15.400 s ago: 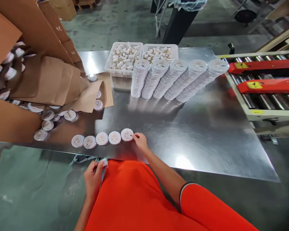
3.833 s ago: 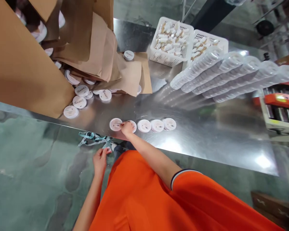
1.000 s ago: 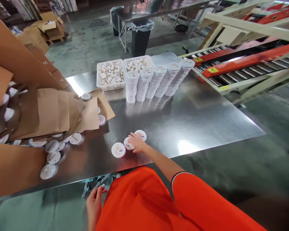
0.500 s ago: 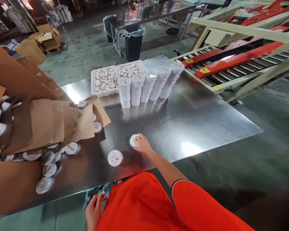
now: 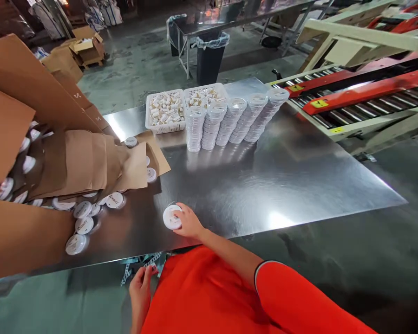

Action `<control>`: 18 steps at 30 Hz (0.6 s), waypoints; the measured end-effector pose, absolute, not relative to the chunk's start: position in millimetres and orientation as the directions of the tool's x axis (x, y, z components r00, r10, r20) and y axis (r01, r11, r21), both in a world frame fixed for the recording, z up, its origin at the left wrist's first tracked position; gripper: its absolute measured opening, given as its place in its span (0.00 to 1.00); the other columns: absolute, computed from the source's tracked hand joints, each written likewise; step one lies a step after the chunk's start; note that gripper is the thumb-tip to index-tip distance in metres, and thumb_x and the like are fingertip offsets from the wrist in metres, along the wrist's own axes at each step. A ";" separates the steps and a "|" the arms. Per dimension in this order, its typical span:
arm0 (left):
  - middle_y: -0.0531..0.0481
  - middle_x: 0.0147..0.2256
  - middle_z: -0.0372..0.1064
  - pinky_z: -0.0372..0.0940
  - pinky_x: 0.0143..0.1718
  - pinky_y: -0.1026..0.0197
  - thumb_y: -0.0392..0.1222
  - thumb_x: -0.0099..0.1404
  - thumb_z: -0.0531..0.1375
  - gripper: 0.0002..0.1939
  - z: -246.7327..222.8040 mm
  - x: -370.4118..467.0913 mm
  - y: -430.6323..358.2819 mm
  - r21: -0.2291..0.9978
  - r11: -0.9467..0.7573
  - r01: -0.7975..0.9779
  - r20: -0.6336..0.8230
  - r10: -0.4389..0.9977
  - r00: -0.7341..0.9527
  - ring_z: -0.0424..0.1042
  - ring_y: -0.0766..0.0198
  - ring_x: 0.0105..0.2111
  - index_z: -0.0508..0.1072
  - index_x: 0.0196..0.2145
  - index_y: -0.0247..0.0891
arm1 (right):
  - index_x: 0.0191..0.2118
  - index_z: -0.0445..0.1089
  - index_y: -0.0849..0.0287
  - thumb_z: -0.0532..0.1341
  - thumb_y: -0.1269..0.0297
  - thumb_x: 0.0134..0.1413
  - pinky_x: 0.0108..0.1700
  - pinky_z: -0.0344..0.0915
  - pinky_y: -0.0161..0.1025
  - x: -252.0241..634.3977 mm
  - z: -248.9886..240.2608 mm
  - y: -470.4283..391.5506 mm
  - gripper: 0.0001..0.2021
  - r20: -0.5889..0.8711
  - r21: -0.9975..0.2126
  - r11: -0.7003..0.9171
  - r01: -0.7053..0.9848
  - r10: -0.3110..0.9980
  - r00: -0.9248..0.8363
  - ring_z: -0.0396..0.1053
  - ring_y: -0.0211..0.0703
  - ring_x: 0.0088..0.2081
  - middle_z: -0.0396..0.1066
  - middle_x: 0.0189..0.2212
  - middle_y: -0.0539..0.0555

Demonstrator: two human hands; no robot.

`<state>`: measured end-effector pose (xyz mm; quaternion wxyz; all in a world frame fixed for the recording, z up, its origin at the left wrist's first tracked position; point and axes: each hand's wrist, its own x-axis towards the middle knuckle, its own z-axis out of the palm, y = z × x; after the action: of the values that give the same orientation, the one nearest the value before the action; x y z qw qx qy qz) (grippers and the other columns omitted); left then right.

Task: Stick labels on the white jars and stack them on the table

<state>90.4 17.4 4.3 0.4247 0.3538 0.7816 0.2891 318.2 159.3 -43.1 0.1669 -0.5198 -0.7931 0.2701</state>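
Note:
My right hand (image 5: 188, 222) reaches over the metal table, its fingers closed on the edge of a round white-labelled container (image 5: 171, 218). Whether a second container lies underneath it is hidden. Below the table's front edge, my left hand (image 5: 141, 280) is closed with thumb and finger pinched together. A small reddish-and-white piece (image 5: 154, 268) shows at those fingertips, too small to name. Further back stand several stacks of clear round containers (image 5: 214, 125). Loose round containers (image 5: 84, 225) spill from a cardboard box (image 5: 31, 232) at the left, some printed with dark lettering.
Two white perforated baskets (image 5: 167, 127) full of small white-and-gold pieces stand behind the stacks. Brown cardboard sheets (image 5: 85, 160) lie over the box's opening. A roller conveyor with red rails (image 5: 362, 88) adjoins the table's far right. A lined black bin (image 5: 211, 62) stands beyond.
My right hand has moved left with its container to where the other container lay; only one is visible there now. My left hand stays low, still pinched. The view has shifted slightly.

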 end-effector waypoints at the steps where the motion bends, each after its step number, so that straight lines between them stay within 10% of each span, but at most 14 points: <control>1: 0.42 0.26 0.79 0.71 0.36 0.54 0.77 0.43 0.59 0.35 2.0 87.4 14.6 0.749 0.585 0.311 -0.465 0.798 -0.383 0.78 0.46 0.34 0.78 0.19 0.39 | 0.53 0.69 0.58 0.72 0.59 0.42 0.63 0.57 0.54 317.8 -47.7 159.1 0.29 -0.016 -0.602 0.311 0.735 0.916 -0.401 0.58 0.61 0.63 0.53 0.65 0.66; 8: 0.43 0.26 0.78 0.72 0.36 0.53 0.74 0.47 0.61 0.32 -18.6 72.0 -0.9 0.791 0.550 0.269 -0.449 0.820 -0.354 0.78 0.48 0.32 0.79 0.23 0.38 | 0.65 0.52 0.58 0.76 0.60 0.33 0.65 0.55 0.59 326.7 -71.7 145.3 0.52 0.021 -0.767 0.213 0.605 0.951 -0.308 0.51 0.64 0.68 0.37 0.70 0.71; 14: 0.33 0.63 0.62 0.64 0.58 0.46 0.64 0.51 0.65 0.24 -30.1 82.8 67.9 0.899 0.357 0.252 -0.362 0.932 -0.027 0.68 0.41 0.59 0.75 0.18 0.37 | 0.69 0.14 0.55 0.69 0.73 0.39 0.69 0.46 0.59 315.2 -93.0 134.8 0.66 -0.074 -0.923 0.012 0.386 0.975 -0.207 0.41 0.55 0.72 0.37 0.71 0.72; 18: 0.30 0.62 0.64 0.59 0.61 0.43 0.62 0.47 0.69 0.24 -41.0 103.1 120.1 0.901 0.427 0.080 -0.435 0.887 0.154 0.65 0.38 0.61 0.75 0.19 0.36 | 0.68 0.10 0.51 0.65 0.78 0.38 0.68 0.49 0.60 305.7 -104.5 136.6 0.66 -0.097 -0.931 -0.040 0.362 0.985 -0.144 0.43 0.54 0.71 0.37 0.71 0.71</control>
<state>103.1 120.1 -41.0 0.6278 0.4278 0.5652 0.3214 305.7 136.6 -104.5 0.3415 -0.5582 -0.6030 0.4562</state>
